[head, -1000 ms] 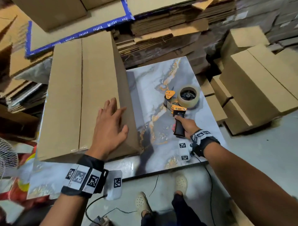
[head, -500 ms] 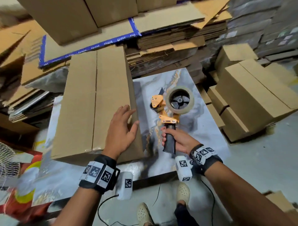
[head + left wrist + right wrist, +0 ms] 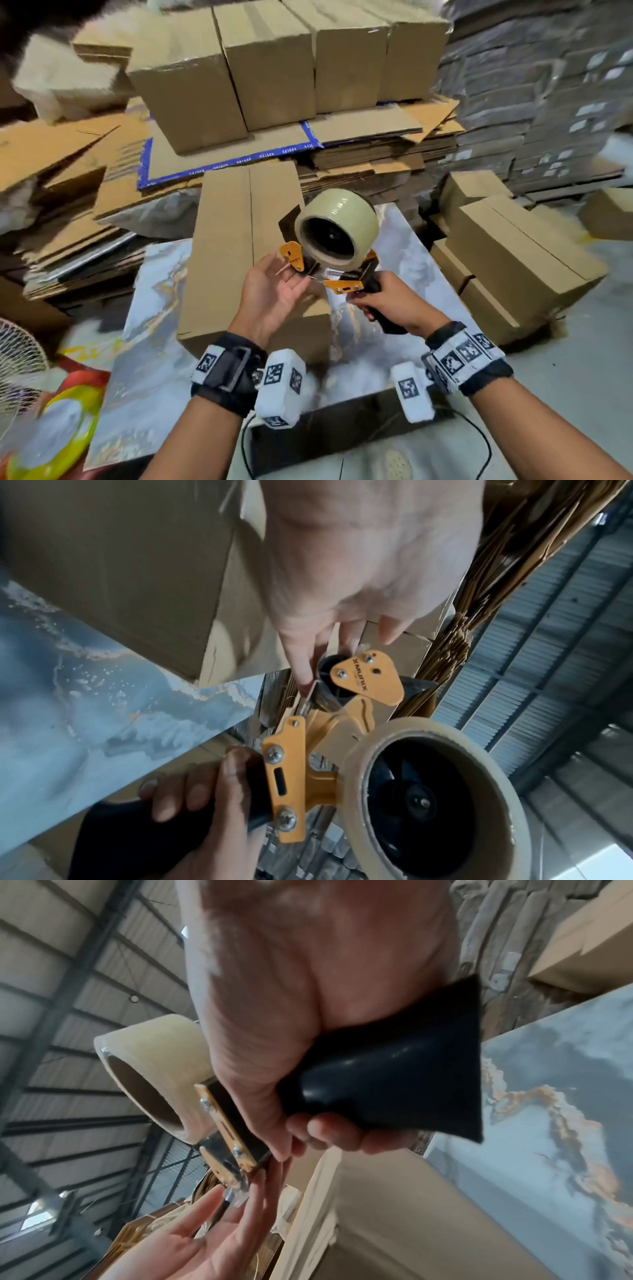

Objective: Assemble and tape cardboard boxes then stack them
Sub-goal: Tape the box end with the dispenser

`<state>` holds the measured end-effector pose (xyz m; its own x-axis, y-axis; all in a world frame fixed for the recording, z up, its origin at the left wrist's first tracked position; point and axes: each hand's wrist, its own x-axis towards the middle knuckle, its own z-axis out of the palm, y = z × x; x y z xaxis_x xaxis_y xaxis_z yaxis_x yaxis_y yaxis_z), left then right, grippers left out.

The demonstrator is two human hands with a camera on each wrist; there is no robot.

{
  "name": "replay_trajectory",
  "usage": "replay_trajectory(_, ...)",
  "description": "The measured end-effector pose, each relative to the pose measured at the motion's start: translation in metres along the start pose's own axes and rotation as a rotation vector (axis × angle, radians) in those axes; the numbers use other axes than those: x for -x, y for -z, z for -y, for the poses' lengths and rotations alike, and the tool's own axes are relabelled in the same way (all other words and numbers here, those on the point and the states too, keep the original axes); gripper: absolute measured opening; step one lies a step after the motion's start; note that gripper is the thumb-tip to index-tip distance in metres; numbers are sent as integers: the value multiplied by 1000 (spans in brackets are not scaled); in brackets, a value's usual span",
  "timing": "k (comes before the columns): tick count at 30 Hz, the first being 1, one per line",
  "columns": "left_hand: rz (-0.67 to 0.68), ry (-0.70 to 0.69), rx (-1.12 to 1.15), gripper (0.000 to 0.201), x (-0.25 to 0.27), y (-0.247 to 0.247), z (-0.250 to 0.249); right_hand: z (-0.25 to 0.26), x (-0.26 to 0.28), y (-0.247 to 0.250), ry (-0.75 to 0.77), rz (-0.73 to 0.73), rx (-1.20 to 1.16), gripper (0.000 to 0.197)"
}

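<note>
Right hand (image 3: 394, 301) wrapped around black handle of orange tape dispenser (image 3: 342, 274), all fingers curled tight about the grip; dispenser held up in the air above the marbled tabletop (image 3: 154, 342), roll of pale clear tape (image 3: 337, 228) uppermost, hub facing the camera. Left hand (image 3: 274, 291) palm up just beside the dispenser's front end, fingers mostly straight and loosely spread, gripping nothing; in the left wrist view, fingertips (image 3: 304, 680) touching the front roller and the loose tape edge beneath the orange guard plate. Cannot tell whether the tape end is actually pinched. Assembled cardboard box (image 3: 239, 246) lying flat on the tabletop beneath and behind both hands, top flaps closed, centre seam running away from the viewer, neither hand touching it. Finished boxes (image 3: 274, 65) in a row on flattened cardboard sheets behind the table; more boxes (image 3: 513, 257) stacked on the floor to the right. White fan grille (image 3: 17, 356) at lower left edge.
</note>
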<state>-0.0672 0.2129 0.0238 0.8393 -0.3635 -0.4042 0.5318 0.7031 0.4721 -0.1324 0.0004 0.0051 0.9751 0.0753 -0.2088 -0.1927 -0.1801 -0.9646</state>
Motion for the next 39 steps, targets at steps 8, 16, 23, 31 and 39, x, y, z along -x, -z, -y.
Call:
replay_trajectory(8, -69, -24, 138, 26, 28, 36, -15, 33, 14, -40, -18, 27, 56, 13)
replay_trajectory(16, -80, -36, 80, 16, 60, 41, -35, 64, 20, -60, 37, 75, 143, 22)
replay_trajectory(23, 12, -231, -351, 35, 71, 58, -51, 84, 18, -74, 31, 151, 253, 14)
replay_trajectory(31, 20, -253, -590, 14, 82, 84, -68, 94, 8, -87, -3, 192, 298, 9)
replay_trajectory(39, -16, -509, -1019, 9, 83, 118, -90, 94, 4, -97, -31, 249, 411, 16)
